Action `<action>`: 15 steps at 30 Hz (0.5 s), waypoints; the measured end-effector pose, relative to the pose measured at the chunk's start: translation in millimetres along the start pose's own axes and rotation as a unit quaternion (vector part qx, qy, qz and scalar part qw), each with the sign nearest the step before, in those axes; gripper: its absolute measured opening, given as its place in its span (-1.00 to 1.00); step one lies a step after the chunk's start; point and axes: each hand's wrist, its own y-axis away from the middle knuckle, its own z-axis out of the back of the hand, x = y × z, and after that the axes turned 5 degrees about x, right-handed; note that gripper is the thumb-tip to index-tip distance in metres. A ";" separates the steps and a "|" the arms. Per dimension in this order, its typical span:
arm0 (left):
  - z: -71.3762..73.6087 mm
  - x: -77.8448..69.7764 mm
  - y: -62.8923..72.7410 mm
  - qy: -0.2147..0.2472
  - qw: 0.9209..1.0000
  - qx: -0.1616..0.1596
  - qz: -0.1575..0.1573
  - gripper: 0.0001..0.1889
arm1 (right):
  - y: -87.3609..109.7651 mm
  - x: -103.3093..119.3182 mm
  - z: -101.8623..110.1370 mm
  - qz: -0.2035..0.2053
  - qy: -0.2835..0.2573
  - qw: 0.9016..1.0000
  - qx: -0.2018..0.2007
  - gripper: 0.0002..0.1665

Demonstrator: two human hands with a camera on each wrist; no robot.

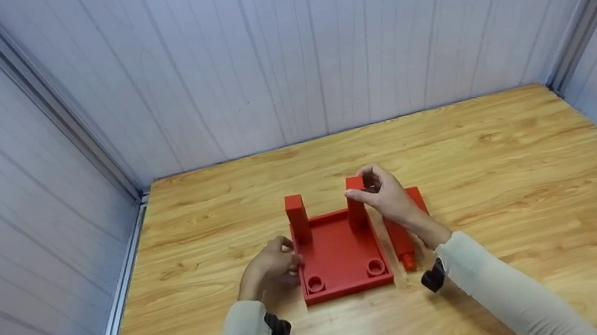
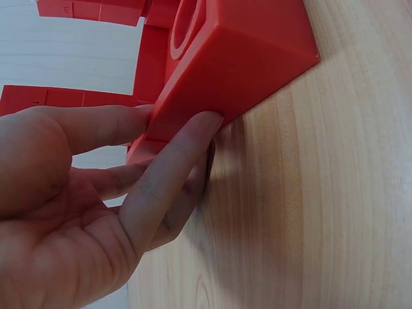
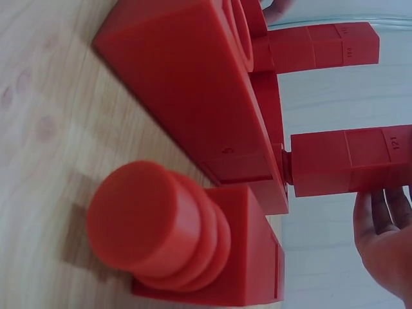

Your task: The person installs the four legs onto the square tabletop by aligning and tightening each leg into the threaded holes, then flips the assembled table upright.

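A square red tray-like base [image 1: 335, 253] lies on the table, with round sockets [image 1: 376, 267] in its near corners. At its left side my left hand [image 1: 275, 260] pinches the side wall, fingers at the rim and on the outer face. A red square leg [image 1: 298, 220] stands upright in the far left corner. My right hand [image 1: 393, 197] holds the top of a second red leg [image 3: 347, 161] upright at the far right corner, thumb on one side, fingers behind. A narrow neck shows between that leg and the base in the right wrist view.
To the right of the base, under the right forearm, lies a loose red leg [image 1: 399, 235] with its round peg [image 3: 132, 215] toward me. Another red piece [image 1: 415, 196] shows beside it. Pale panel walls [image 1: 282, 41] enclose the wooden table [image 1: 522, 183].
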 end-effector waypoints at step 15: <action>-1.4 1.0 -1.3 0.014 1.000 0.001 0.000 -0.61 | 2.3 9.0 -9.8 0.004 0.062 0.998 -0.026 -0.51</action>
